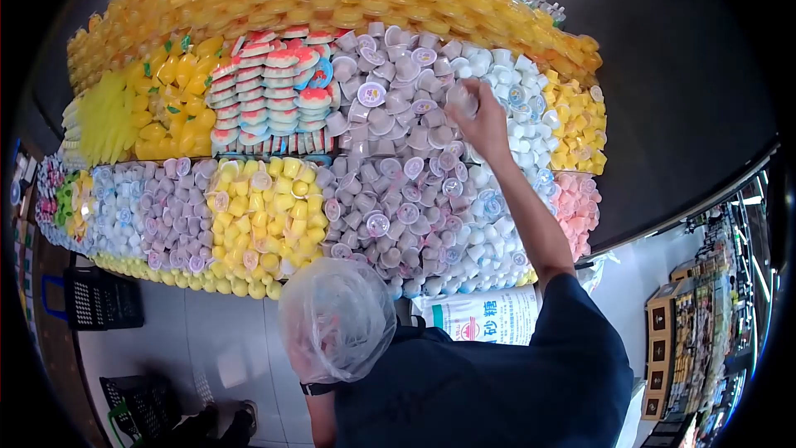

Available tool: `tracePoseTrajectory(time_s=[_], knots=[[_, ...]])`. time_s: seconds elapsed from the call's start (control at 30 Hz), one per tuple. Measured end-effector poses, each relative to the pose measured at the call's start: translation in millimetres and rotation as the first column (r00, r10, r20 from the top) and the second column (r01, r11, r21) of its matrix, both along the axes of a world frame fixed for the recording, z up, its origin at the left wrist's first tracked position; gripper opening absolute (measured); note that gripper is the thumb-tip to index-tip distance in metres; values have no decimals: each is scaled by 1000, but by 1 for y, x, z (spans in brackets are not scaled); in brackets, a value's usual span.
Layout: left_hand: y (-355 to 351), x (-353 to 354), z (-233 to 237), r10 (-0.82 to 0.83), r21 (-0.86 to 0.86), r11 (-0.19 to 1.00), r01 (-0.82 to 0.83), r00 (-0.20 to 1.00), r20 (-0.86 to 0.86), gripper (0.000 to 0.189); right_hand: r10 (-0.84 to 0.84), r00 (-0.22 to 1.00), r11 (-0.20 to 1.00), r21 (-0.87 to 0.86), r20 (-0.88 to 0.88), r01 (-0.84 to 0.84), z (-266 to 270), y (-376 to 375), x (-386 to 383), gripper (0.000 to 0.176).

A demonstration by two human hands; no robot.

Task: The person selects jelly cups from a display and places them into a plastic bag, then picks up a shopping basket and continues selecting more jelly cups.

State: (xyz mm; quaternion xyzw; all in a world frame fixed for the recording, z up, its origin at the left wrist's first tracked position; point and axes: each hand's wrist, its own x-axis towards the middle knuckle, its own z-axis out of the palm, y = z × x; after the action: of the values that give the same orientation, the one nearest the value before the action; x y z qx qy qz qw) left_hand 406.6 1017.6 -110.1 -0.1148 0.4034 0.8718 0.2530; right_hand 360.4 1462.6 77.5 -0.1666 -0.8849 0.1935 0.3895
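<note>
My right hand reaches over the back part of the display, its fingers closed round a small pale cup. Below it lie lilac jelly cups, with white cups just to the right. At the lower middle my left hand, a dark band on its wrist, is at a clear plastic bag. The bag bulges out and largely covers the hand; its fingers show only dimly through the film. It is near the front edge, by yellow cups.
Stacked yellow packs line the back. Red-and-white packs fill a left compartment. A printed white sack stands below the front edge. Black baskets are on the floor at left, near a person's shoe. Shelves stand at right.
</note>
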Motion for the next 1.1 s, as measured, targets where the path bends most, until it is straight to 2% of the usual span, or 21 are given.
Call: tracePoseTrajectory(time_s=[0.07, 0.1, 0.17, 0.2, 0.23, 0.27, 0.3, 0.37, 0.47, 0.6, 0.67, 0.7, 0.77, 0.8, 0.87, 0.97, 1.1], knots=[[-2, -4, 0, -32, -72, 997, 29, 999, -40, 44, -44, 994, 989, 139, -104, 58, 12, 36, -36, 46], [-1, -6, 0, -27, -69, 997, 24, 999, -42, 44, -39, 994, 988, 142, -106, 54, 18, 50, -58, 46], [2, -6, 4, -159, -431, 902, 6, 933, -321, 48, 15, 990, 924, 381, -142, 40, 24, 70, -99, 47], [5, -7, 11, -160, -431, 902, 8, 935, -318, 48, 15, 990, 924, 382, -138, 39, 20, 79, -118, 47], [10, -10, 20, -2, -194, 981, -14, 997, -82, 39, -10, 998, 903, 428, -63, 36, 13, 87, -137, 46], [11, -12, 28, 96, 39, 994, -105, 977, 191, 31, -39, 999, 880, 474, 12, 29, 8, 88, -146, 46], [9, -11, 33, 99, 39, 993, -109, 975, 197, 31, -35, 999, 880, 475, 18, 23, 3, 89, -147, 46], [7, -13, 42, 71, 105, 988, -109, 946, 316, 34, -67, 996, 948, 317, 65, 43, -2, 87, -153, 41], [13, -17, 59, 165, 28, 982, -189, 913, 373, 39, -40, 999, 971, 235, 4, 38, -9, 85, -148, 32], [2, -26, 41, 119, 68, 987, -147, 941, 317, 41, -109, 990, 953, 273, -84, 128, -17, 92, -157, 30], [-7, -33, 43, -78, 258, 965, -36, 905, 419, 40, -183, 978, 977, 95, -101, 193, -21, 90, -160, 26], [-7, -35, 45, -81, 257, 966, -33, 904, 420, 40, -187, 977, 976, 94, -100, 196, -21, 91, -159, 26], [-6, -37, 49, -34, 205, 977, -58, 907, 419, 39, -236, 970, 967, -111, -65, 228, -17, 96, -154, 25], [-11, -38, 39, -38, 204, 977, -54, 907, 419, 39, -240, 969, 966, -111, -65, 232, -18, 100, -154, 25], [-23, -44, 12, -159, 421, 906, -33, 897, 412, 57, -319, 937, 947, -15, -141, 320, -18, 100, -156, 26], [-37, -47, -1, -199, 476, 879, -9, 902, 384, 57, -292, 930, 948, 58, -225, 311, -21, 89, -154, 28], [-55, -51, -5, -235, 549, 836, 10, 910, 342, 54, -307, 931, 948, 29, -196, 318, -32, 81, -147, 27]])
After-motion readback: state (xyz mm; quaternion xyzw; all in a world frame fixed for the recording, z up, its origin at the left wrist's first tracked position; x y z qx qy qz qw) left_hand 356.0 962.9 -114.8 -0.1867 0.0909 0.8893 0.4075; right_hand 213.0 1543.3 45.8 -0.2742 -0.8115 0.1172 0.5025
